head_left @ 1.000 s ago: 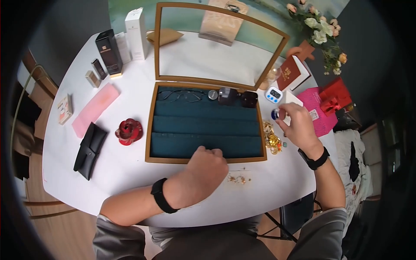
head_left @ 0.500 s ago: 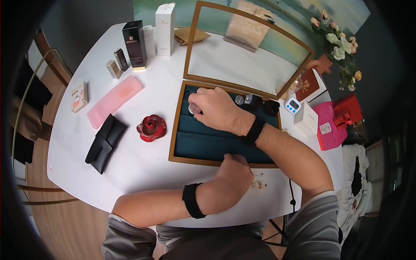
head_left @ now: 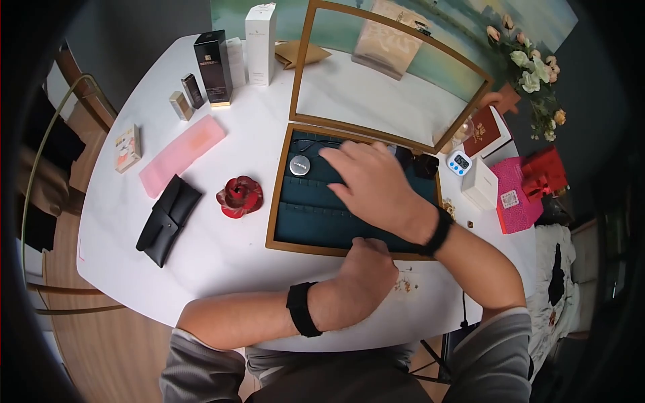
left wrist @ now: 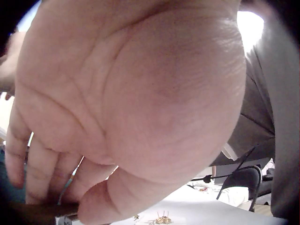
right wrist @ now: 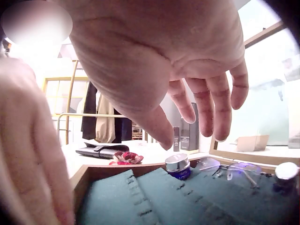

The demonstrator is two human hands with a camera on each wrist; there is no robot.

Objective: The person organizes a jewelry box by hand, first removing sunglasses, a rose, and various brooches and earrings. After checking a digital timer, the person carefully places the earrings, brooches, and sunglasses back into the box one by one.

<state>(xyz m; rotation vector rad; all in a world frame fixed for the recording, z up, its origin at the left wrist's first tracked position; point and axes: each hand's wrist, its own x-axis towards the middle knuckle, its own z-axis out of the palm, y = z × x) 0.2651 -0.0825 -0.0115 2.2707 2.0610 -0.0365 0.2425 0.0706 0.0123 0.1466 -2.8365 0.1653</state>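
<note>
A small blue jar with a silver lid stands in the back left part of the wooden display box, which has dark green fabric rows. My right hand hovers over the box, fingers spread and holding nothing, right of the jar. At the front rim, my left hand pinches the wood, fingers over the inner side and thumb outside. Eyeglasses and another silver-lidded jar lie along the back row. Dark sunglasses sit in the back right corner.
The glass lid's frame stands raised behind. Left of the box are a red flower ornament, a black glasses case and a pink case. To the right are a timer, a white box and gold jewelry.
My right hand carried the blue jar from the table's right side into the box's back left, released it and drew back rightward. My left hand stays at the front rim.
</note>
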